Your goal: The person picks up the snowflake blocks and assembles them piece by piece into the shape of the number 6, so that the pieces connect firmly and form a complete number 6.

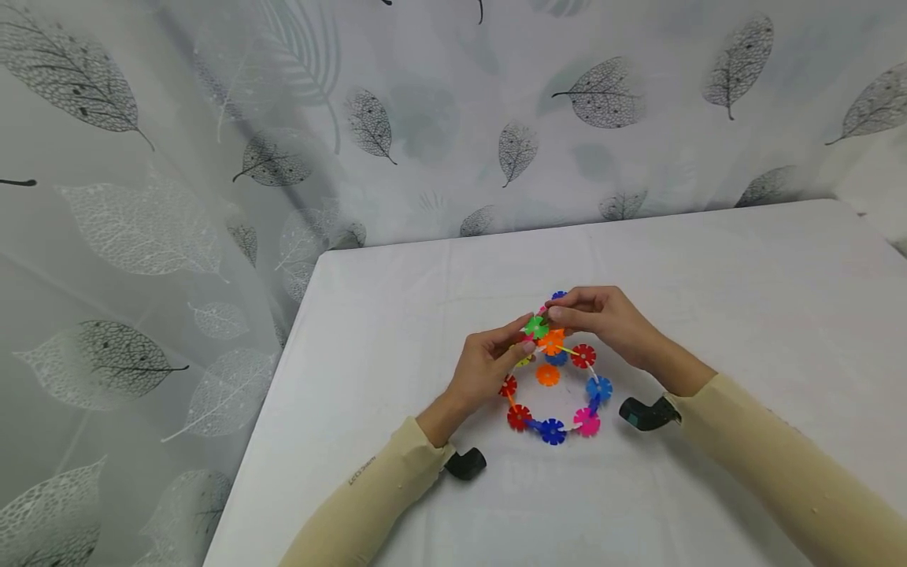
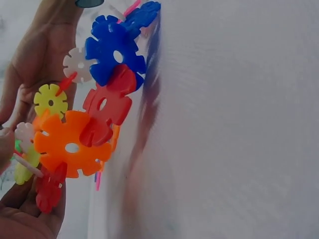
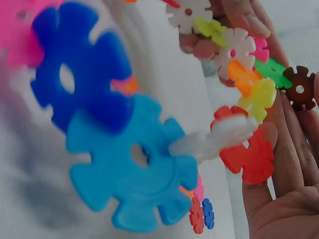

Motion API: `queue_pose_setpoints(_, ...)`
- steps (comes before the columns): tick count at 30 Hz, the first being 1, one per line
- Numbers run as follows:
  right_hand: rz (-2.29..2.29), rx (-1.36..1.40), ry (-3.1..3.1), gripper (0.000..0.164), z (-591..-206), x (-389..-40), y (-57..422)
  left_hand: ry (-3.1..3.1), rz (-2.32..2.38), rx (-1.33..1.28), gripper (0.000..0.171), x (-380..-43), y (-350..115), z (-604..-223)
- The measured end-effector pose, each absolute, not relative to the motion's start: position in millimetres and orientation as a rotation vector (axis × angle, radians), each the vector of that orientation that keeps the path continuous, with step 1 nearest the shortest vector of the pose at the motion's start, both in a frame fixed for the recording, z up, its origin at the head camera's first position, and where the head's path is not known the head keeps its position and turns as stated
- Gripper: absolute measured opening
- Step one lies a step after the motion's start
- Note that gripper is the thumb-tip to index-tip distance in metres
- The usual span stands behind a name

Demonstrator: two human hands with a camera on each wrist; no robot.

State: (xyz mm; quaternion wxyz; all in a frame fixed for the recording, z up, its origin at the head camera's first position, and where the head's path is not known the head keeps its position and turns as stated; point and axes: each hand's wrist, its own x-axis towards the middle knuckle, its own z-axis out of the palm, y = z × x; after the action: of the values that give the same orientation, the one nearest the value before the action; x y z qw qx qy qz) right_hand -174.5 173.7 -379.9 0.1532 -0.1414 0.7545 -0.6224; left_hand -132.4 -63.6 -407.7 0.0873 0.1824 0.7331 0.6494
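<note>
A ring of coloured plastic snowflake discs (image 1: pixel 553 431), slotted edge to edge, is between the two hands over the white table, with its near part low. The left hand (image 1: pixel 489 362) grips the raised far-left side of the chain, its fingertips at a green disc (image 1: pixel 536 327) and an orange disc (image 1: pixel 551 342). Just right of it, the right hand (image 1: pixel 602 319) pinches a brown disc (image 3: pixel 300 88) that meets the green one in the right wrist view. White, yellow and red discs (image 3: pixel 247 154) join on nearby. Fingers partly hide the far side.
The white table (image 1: pixel 383 331) is backed by a leaf-patterned curtain (image 1: pixel 439 118). A blue disc (image 1: pixel 560 295) shows beyond the right hand, and an orange disc (image 1: pixel 548 375) appears inside the ring. Black wrist mounts (image 1: pixel 466 465) hang below both beige sleeves.
</note>
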Motion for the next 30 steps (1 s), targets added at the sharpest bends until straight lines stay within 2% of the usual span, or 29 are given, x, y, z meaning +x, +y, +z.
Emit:
queue_pose_setpoints(10,-1.746,-0.345,2.220,0.035,-382.1,-173.3,172.7,2.227,1.816,0.538,0.048,-135.5,-64.7,-409.1)
queue_pose_setpoints(18,-1.610,-0.275,2.395,0.041,-377.5,-168.8,169.0,2.257,1.749,0.348,0.041,-138.6,-59.4,-400.3)
queue_pose_setpoints(26,-1.548,-0.363,2.440,0.043,-376.0,-166.2,162.3,2.261,1.753,0.277,0.046,-139.1,-51.5,-394.2)
queue_pose_setpoints(30,-1.550,-0.373,2.430,0.050,-374.4,-168.1,162.7,2.248,1.797,0.238,0.040,-139.5,-52.3,-396.4)
